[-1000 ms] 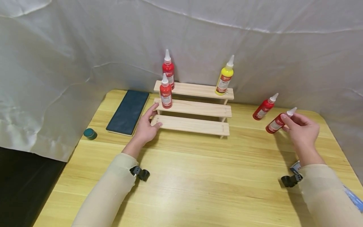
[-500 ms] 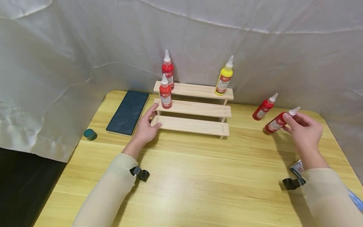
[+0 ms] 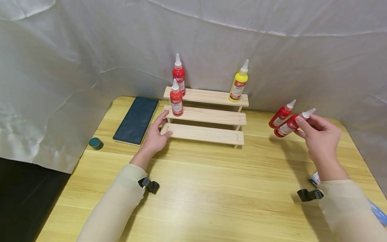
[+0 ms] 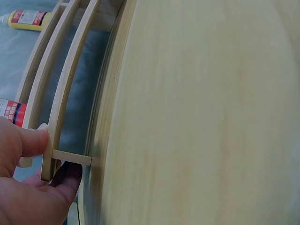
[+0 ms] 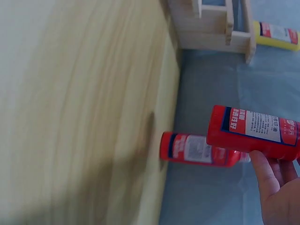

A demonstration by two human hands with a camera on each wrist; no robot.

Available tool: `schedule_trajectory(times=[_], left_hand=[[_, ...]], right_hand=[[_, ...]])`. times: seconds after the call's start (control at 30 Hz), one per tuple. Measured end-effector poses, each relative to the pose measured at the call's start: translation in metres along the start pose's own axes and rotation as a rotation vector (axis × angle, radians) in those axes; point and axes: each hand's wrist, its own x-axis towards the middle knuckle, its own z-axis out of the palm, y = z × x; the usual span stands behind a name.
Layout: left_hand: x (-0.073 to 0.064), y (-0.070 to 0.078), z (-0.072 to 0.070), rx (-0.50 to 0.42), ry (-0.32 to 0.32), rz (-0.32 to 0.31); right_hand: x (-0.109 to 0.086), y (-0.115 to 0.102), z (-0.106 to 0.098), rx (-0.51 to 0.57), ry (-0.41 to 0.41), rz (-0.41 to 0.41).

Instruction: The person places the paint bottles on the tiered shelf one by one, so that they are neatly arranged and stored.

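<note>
My right hand pinches a red squeeze bottle with a white nozzle, near its top. The bottle is tilted and raised off the table. In the head view it overlaps another red bottle, which stands on the table behind it. My left hand grips the left end of a three-step wooden rack. In the left wrist view its thumb lies at the lowest plank, fingers around the end. Red bottles stand on the rack's middle step and top step, both at the left.
A yellow bottle stands at the right of the rack's top step. Left of the rack lie a dark notebook and a small teal-lidded jar. A small box and a blue item lie by my right forearm. A grey curtain hangs behind.
My right hand has lifted the red bottle off the table and moved it left, closer to the standing red bottle. The left hand and the rack have stayed put.
</note>
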Motion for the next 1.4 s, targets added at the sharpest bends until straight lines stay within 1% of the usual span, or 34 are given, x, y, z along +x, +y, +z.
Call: schedule_trajectory(times=[0.23,0.43,0.6,0.83,1.03,1.2,1.27,1.4], left_hand=[[0.000,-0.001,0.000,0.001,0.000,0.000],[0.001,-0.002,0.000,0.001,-0.001,0.002],[0.001,-0.002,0.000,0.006,-0.002,0.002],[0.001,-0.002,-0.001,0.003,0.001,0.006],[0.000,-0.001,-0.001,0.005,-0.002,0.006],[0.000,-0.001,-0.001,0.002,0.002,0.013],[0.000,-0.002,-0.001,-0.002,0.002,0.022],[0.001,-0.004,0.000,-0.012,0.003,0.025]], right_hand=[[-0.004,-0.005,0.017,0.060,-0.041,-0.071],[-0.007,-0.011,0.032,0.090,-0.084,-0.080],[-0.008,-0.016,0.045,0.090,-0.097,-0.080],[-0.012,-0.020,0.062,0.063,-0.120,-0.106],[-0.014,-0.023,0.076,0.024,-0.149,-0.107],[-0.016,-0.024,0.087,0.012,-0.182,-0.115],[-0.017,-0.025,0.091,-0.022,-0.191,-0.111],[-0.018,-0.026,0.100,-0.122,-0.208,-0.105]])
